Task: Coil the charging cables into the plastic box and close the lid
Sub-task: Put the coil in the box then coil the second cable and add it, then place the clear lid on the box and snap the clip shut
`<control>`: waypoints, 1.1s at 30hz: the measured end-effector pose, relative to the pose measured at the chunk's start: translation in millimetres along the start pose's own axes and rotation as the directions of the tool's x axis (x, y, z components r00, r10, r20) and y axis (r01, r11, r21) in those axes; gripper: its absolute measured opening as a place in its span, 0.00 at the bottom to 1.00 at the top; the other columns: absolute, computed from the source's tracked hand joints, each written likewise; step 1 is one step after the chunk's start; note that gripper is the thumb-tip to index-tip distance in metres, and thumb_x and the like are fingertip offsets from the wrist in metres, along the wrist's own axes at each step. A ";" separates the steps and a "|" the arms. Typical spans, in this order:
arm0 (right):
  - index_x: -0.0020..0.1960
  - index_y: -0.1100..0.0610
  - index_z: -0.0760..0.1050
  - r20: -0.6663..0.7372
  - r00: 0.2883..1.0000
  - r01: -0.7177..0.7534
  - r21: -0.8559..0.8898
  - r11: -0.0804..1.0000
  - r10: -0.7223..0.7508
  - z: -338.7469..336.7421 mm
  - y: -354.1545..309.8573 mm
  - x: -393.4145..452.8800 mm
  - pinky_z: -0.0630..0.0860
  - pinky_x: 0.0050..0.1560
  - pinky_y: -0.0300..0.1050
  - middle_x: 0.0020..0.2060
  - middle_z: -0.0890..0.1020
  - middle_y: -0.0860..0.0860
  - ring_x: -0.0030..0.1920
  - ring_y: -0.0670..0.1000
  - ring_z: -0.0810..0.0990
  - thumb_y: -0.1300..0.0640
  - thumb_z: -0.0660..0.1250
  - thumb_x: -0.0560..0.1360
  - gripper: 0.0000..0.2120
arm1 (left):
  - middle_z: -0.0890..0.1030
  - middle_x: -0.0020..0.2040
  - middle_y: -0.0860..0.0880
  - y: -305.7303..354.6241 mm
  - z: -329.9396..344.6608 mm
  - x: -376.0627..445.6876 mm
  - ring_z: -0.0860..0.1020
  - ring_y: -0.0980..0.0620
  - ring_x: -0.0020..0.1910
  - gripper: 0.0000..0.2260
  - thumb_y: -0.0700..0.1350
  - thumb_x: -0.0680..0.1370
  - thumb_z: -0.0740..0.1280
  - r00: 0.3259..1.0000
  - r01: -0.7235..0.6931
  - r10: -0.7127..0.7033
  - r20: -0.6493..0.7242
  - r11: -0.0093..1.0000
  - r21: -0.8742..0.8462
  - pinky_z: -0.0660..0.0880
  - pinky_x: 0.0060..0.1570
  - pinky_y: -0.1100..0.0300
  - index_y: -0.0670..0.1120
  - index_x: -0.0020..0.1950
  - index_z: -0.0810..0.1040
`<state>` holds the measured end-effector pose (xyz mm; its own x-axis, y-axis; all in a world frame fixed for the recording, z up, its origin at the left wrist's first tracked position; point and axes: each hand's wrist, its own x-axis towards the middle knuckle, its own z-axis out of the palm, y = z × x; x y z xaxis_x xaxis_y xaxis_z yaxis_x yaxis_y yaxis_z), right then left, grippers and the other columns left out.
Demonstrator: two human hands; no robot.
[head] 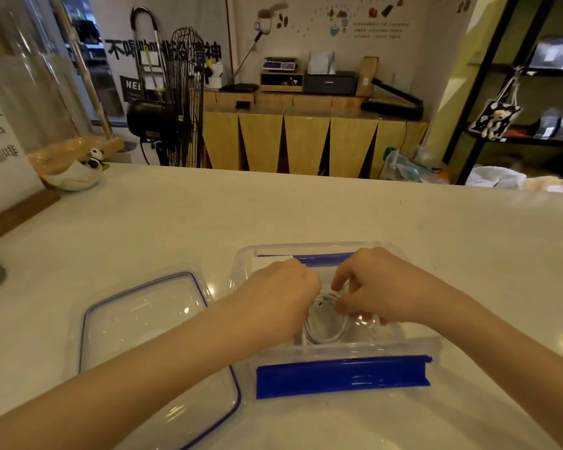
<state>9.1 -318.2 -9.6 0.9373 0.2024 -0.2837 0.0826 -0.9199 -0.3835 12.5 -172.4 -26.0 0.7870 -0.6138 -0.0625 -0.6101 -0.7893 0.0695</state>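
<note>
White cable (325,332) sits coiled inside the clear plastic box (413,347), on the box floor, directly under and between both hands. Left hand (280,290) reaches in over the left wall, fingers curled down onto the left side of the coil; grip itself is hidden under the hand, looks like it holds the cable. Right hand (377,287) comes in from the right, fingertips pinching the coil's upper right loop. Hands nearly touch above the coil. Box has blue latches: near one (342,376) folded out toward the camera, far one (325,258) partly hidden behind the hands. Lid (137,323), clear with blue seal line, lies flat on the white surface (306,209) just left of the box, under the left forearm. Box open.
</note>
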 end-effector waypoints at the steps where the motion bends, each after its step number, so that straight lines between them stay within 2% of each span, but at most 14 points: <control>1: 0.56 0.58 0.74 0.016 1.000 -0.002 0.035 0.999 0.001 0.4 0.3 1.2 0.77 0.30 0.39 0.36 0.82 0.53 0.30 0.48 0.79 0.57 0.68 0.72 0.14 | 0.70 0.30 0.50 -0.3 0.1 -0.2 0.77 0.50 0.35 0.07 0.40 0.77 0.62 1.000 -0.005 0.005 0.011 1.000 -0.009 0.78 0.46 0.51 0.41 0.51 0.77; 4: 0.55 0.57 0.74 0.042 0.999 0.012 0.083 0.996 -0.016 -2.1 2.4 3.0 0.74 0.25 0.35 0.32 0.81 0.51 0.26 0.45 0.77 0.56 0.68 0.72 0.12 | 0.67 0.29 0.53 -2.8 -1.5 -3.4 0.78 0.49 0.36 0.09 0.42 0.77 0.61 0.999 -0.002 0.004 0.037 0.999 -0.051 0.78 0.47 0.50 0.41 0.52 0.78; 6: 0.51 0.57 0.76 0.034 0.999 0.030 0.072 0.997 -0.033 -4.5 2.1 3.9 0.73 0.24 0.34 0.31 0.81 0.51 0.25 0.44 0.77 0.54 0.67 0.73 0.09 | 0.75 0.32 0.50 -4.5 -6.1 -9.3 0.80 0.49 0.39 0.10 0.43 0.77 0.61 0.999 0.006 -0.002 0.043 0.994 -0.111 0.78 0.47 0.51 0.43 0.54 0.78; 8: 0.49 0.56 0.77 0.006 0.999 0.045 0.065 0.997 -0.045 -7.6 0.6 5.5 0.73 0.25 0.33 0.32 0.82 0.51 0.27 0.44 0.78 0.54 0.66 0.73 0.07 | 0.82 0.40 0.47 -5.1 -13.7 -17.1 0.81 0.52 0.39 0.12 0.45 0.77 0.61 1.000 0.003 0.001 0.027 0.985 -0.171 0.78 0.49 0.53 0.45 0.58 0.77; 10: 0.47 0.54 0.77 -0.032 0.997 0.072 0.051 0.996 -0.071 -12.7 -5.0 7.0 0.72 0.25 0.33 0.31 0.82 0.49 0.27 0.44 0.78 0.53 0.65 0.74 0.06 | 0.84 0.44 0.48 -7.5 -23.1 -27.2 0.81 0.55 0.40 0.13 0.46 0.78 0.61 1.000 -0.008 0.004 -0.018 0.978 -0.206 0.77 0.50 0.56 0.48 0.61 0.75; 13: 0.45 0.53 0.77 -0.118 0.985 0.132 0.027 0.991 -0.128 -22.1 -24.2 9.2 0.72 0.27 0.34 0.30 0.81 0.48 0.28 0.43 0.78 0.52 0.65 0.74 0.05 | 0.83 0.44 0.54 -19.2 -35.9 -46.0 0.80 0.61 0.39 0.12 0.47 0.77 0.62 0.992 0.010 -0.048 -0.120 0.954 -0.299 0.77 0.45 0.66 0.52 0.59 0.76; 17: 0.45 0.53 0.78 -0.204 0.938 0.275 -0.053 0.960 -0.280 -28.6 -59.5 12.9 0.75 0.34 0.36 0.32 0.80 0.47 0.33 0.44 0.79 0.53 0.64 0.74 0.06 | 0.76 0.44 0.63 -47.1 -42.7 -84.8 0.76 0.66 0.42 0.10 0.47 0.75 0.63 0.948 0.094 -0.196 -0.249 0.924 -0.371 0.71 0.42 0.78 0.55 0.56 0.77; 19: 0.46 0.54 0.78 -0.176 0.912 0.359 -0.098 0.928 -0.371 -26.3 -80.0 17.4 0.76 0.37 0.38 0.34 0.81 0.48 0.34 0.45 0.79 0.53 0.63 0.75 0.06 | 0.76 0.45 0.63 -64.8 -39.3 -110.1 0.76 0.66 0.45 0.09 0.47 0.75 0.64 0.907 0.167 -0.305 -0.291 0.894 -0.415 0.70 0.41 0.79 0.55 0.54 0.78; 22: 0.50 0.55 0.78 -0.143 0.857 0.459 -0.229 0.858 -0.496 -14.9 -111.6 33.4 0.75 0.42 0.40 0.40 0.79 0.49 0.39 0.47 0.78 0.55 0.63 0.75 0.08 | 0.79 0.49 0.57 -93.1 -23.3 -144.7 0.77 0.63 0.46 0.10 0.48 0.74 0.65 0.812 0.349 -0.501 -0.300 0.828 -0.439 0.71 0.38 0.73 0.53 0.55 0.78; 25: 0.55 0.56 0.76 -0.003 0.818 0.549 -0.296 0.782 -0.575 4.0 -139.0 60.6 0.73 0.48 0.40 0.49 0.80 0.51 0.45 0.48 0.76 0.56 0.62 0.75 0.10 | 0.79 0.53 0.50 -112.6 -0.2 -166.1 0.75 0.55 0.47 0.14 0.50 0.75 0.65 0.680 0.580 -0.697 -0.228 0.702 -0.413 0.68 0.41 0.68 0.48 0.58 0.76; 27: 0.59 0.56 0.73 0.092 0.822 0.556 -0.343 0.757 -0.562 17.7 -153.1 78.2 0.69 0.49 0.40 0.55 0.78 0.53 0.49 0.50 0.74 0.56 0.61 0.76 0.13 | 0.79 0.54 0.46 -118.9 13.5 -173.6 0.74 0.53 0.46 0.16 0.51 0.75 0.65 0.593 0.674 -0.787 -0.168 0.600 -0.430 0.68 0.45 0.64 0.45 0.60 0.75; 29: 0.65 0.58 0.68 0.157 0.846 0.526 -0.407 0.747 -0.510 28.9 -161.9 94.0 0.67 0.52 0.42 0.61 0.75 0.55 0.55 0.53 0.73 0.56 0.59 0.77 0.17 | 0.80 0.51 0.45 -123.0 23.4 -177.8 0.74 0.53 0.42 0.18 0.52 0.74 0.65 0.535 0.705 -0.837 -0.118 0.519 -0.484 0.70 0.44 0.63 0.44 0.60 0.74; 31: 0.67 0.59 0.65 0.181 0.874 0.481 -0.441 0.757 -0.450 35.3 -166.3 105.8 0.68 0.54 0.43 0.63 0.73 0.57 0.59 0.56 0.73 0.57 0.57 0.78 0.18 | 0.81 0.46 0.45 -126.1 29.3 -179.2 0.75 0.53 0.35 0.18 0.53 0.73 0.67 0.515 0.685 -0.853 -0.085 0.470 -0.557 0.71 0.37 0.64 0.43 0.58 0.75; 33: 0.64 0.60 0.68 0.187 0.899 0.438 -0.407 0.802 -0.396 37.5 -166.4 115.2 0.75 0.50 0.46 0.58 0.76 0.60 0.53 0.59 0.78 0.59 0.56 0.78 0.16 | 0.81 0.39 0.46 -127.0 31.4 -179.5 0.76 0.54 0.28 0.17 0.51 0.72 0.69 0.514 0.639 -0.855 -0.064 0.432 -0.636 0.74 0.30 0.64 0.42 0.55 0.76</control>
<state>90.6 -129.2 -11.4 0.7467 0.6092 -0.2671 0.6144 -0.7855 -0.0741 -54.1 37.5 -54.8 0.9323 0.3607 -0.0278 0.2983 -0.7229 0.6233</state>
